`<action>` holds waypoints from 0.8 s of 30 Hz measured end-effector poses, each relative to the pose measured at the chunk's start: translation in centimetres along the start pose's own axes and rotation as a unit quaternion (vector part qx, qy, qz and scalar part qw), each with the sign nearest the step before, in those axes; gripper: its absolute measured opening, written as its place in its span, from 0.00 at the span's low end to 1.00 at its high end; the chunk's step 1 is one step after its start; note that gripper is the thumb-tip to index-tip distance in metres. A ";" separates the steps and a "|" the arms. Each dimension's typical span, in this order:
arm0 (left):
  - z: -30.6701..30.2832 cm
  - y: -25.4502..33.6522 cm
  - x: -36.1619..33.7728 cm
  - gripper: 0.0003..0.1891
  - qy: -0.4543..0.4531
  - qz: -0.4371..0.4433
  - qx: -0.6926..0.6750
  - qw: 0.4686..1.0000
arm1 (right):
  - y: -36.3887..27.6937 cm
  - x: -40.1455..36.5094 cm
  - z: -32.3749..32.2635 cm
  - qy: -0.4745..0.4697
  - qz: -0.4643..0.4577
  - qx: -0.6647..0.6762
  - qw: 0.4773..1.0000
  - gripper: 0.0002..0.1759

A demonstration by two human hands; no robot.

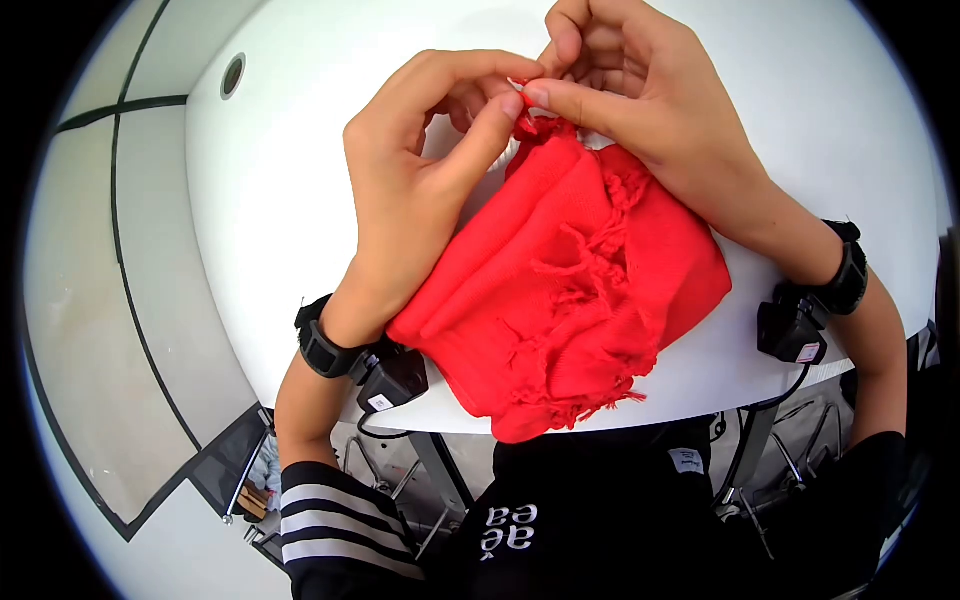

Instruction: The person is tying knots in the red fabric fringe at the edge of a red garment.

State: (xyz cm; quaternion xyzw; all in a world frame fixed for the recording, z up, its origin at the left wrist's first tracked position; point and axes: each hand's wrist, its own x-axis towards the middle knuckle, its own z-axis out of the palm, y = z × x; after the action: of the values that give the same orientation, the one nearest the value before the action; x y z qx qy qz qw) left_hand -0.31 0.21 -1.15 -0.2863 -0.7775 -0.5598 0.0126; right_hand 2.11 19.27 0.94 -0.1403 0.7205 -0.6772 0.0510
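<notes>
Closest to the camera, a black top (620, 530) runs off the bottom of the view, its white lettering upside down. Under the table's near edge, metal legs (440, 470) show only in pieces.

A red cloth (570, 300) with knotted fringe lies bunched on the white table (270, 210), its lower end reaching past the near edge. Its folds hide how many layers there are. It sits between the forearms, below both hands, and narrows upward to a small tuft at the fingertips. Each wrist wears a black strap, with a black box (393, 380) beside the left one.

The left hand (515, 88) pinches that tuft between thumb and forefinger, its other fingers curled and partly hidden behind. The right hand (541, 84) sets its thumb tip against the same tuft, nearly touching the left; its fingers curl loosely, the knuckles close to the top of the view. Whether its forefinger clamps the tuft I cannot tell.

Farther off, a dark round hole (233, 76) marks the tabletop.
</notes>
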 end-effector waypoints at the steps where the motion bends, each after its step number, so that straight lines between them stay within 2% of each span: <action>1: 0.0 0.0 0.0 0.08 0.003 -0.004 -0.006 1.000 | 0.0 0.0 0.0 0.000 -0.001 0.000 1.000 0.09; 3: -0.1 0.1 -0.1 0.07 0.004 -0.018 -0.015 1.000 | -0.1 0.0 0.2 0.005 0.019 0.052 0.998 0.09; 7: 0.0 0.4 -0.1 0.04 0.010 -0.053 -0.055 0.997 | 0.0 0.0 0.0 0.000 0.025 0.055 0.998 0.08; 9: 0.0 0.3 -0.1 0.04 0.011 -0.049 -0.059 0.997 | -0.1 0.0 -0.1 0.002 0.066 0.119 0.991 0.07; 13: 0.0 0.5 -0.1 0.04 0.017 -0.051 -0.059 0.997 | 0.0 0.2 -0.3 -0.038 0.044 0.110 0.992 0.07; 15: -0.1 0.4 -0.1 0.04 0.014 -0.052 -0.058 0.997 | -0.5 0.0 0.0 -0.033 0.016 0.027 0.999 0.07; 18: -0.2 0.6 0.0 0.04 0.009 -0.058 -0.057 0.997 | 0.0 0.2 -0.6 -0.041 0.059 0.076 0.995 0.07; 22: -0.2 1.0 0.1 0.05 0.006 -0.093 -0.086 0.992 | -0.5 0.2 -0.6 -0.046 0.062 0.072 0.994 0.07; 24: -0.3 1.2 0.1 0.05 0.001 -0.102 -0.093 0.990 | 0.0 0.1 -0.1 -0.038 0.012 0.031 0.999 0.07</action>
State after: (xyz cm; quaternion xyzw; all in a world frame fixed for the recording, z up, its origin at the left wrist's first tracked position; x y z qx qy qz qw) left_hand 0.07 0.21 0.07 -0.2053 -0.7469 -0.6285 -0.0704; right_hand 2.02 19.39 0.95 -0.1553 0.6987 -0.6924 0.0908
